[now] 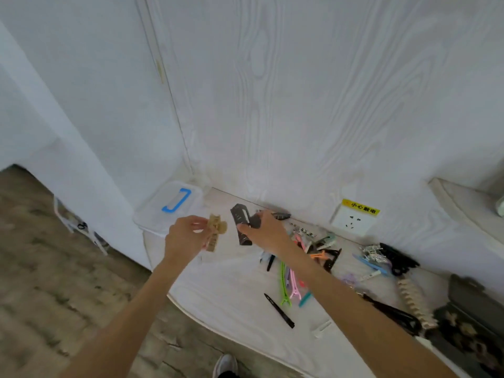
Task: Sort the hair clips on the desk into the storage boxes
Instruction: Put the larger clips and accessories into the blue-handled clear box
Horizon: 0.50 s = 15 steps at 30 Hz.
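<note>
Tan claw clip [215, 232] is pinched by left hand [183, 236] fingers; black clip [243, 224] at 3 o'clock is clamped by right hand [264, 232].

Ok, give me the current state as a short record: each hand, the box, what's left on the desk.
left hand: holds a tan claw clip above the desk's left end
right hand: on a black clip near the wall; grip not clearly visible
storage box: clear, blue handle, lid on, at the desk's far left corner
unsorted clips: coloured duckbill clips, black slim clip, beige wavy clip, more black ones at right
desk: white, against the wall
wall socket: yellow warning label above
</note>
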Tool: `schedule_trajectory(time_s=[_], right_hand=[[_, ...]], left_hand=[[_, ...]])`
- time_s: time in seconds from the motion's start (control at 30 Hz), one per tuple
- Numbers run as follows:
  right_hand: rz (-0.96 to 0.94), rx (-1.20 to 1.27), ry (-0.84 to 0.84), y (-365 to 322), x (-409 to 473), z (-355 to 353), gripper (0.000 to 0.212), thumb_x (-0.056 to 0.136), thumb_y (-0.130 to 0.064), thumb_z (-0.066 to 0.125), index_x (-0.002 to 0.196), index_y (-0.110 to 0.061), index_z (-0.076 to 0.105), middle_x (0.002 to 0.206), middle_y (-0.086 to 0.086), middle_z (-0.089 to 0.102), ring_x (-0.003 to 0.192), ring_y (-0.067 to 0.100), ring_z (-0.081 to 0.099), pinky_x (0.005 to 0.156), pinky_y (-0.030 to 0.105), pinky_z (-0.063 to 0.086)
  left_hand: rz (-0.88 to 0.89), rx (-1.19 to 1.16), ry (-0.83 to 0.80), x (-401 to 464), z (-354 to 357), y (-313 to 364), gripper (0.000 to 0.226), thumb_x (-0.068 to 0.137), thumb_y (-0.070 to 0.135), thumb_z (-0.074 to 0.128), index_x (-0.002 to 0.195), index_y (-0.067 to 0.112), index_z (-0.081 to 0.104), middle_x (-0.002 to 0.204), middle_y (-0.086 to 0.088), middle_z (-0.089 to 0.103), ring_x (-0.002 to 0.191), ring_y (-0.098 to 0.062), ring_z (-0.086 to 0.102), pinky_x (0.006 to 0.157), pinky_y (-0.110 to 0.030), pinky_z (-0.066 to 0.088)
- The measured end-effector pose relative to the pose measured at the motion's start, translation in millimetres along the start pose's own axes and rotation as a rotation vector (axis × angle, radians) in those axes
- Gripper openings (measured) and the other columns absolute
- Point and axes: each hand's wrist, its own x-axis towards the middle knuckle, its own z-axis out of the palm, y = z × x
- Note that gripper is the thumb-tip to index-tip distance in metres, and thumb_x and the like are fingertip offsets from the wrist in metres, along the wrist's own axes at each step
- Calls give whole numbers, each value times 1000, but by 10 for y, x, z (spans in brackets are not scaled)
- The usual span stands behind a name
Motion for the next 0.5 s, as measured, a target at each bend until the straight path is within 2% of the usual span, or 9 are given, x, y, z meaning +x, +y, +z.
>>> schedule_trajectory(time_s=[0.03,0.1,0.2,0.3,0.4,0.5], right_hand=[[-9,-88,35,-54,68,126,36,83,-36,62,94,-2,54,84,9,60,74,19,61,62,28,46],[22,-202,65,-105,176,327,47,86,-34,58,113,3,48,108,15,57,98,29,60,74,32,47],[108,-257,-15,-110,246,539,58,91,-29,51,132,4,28,132,19,46,119,34,50,91,37,44],[134,-354,-109,-94,315,686,64,93,-24,48,142,3,16,141,19,35,129,34,40,102,37,36],[116,-437,-193,-99,364,760,48,91,-18,48,133,-2,34,135,18,43,123,34,45,99,37,39],[86,-454,-324,-133,438,825,37,91,-15,43,126,-3,47,129,18,52,116,34,52,92,34,42]], left_hand=[[16,104,39,18,4,-34,13,80,28,71,90,21,66,97,-1,72,87,-19,68,79,-39,58],[37,251,109,10,-9,-55,11,84,29,66,92,23,66,102,4,71,91,-16,66,86,-33,53],[48,389,185,-39,-85,-62,16,87,31,61,103,28,63,109,8,67,102,-17,62,88,-32,45],[62,461,197,-27,-227,-171,24,88,26,59,112,28,58,116,2,62,109,-21,58,89,-36,45],[48,483,140,33,-318,-282,30,87,24,60,116,27,55,120,3,58,107,-20,60,90,-39,47],[44,463,119,56,-316,-306,28,87,23,61,114,28,56,115,3,61,103,-19,62,90,-37,48]])
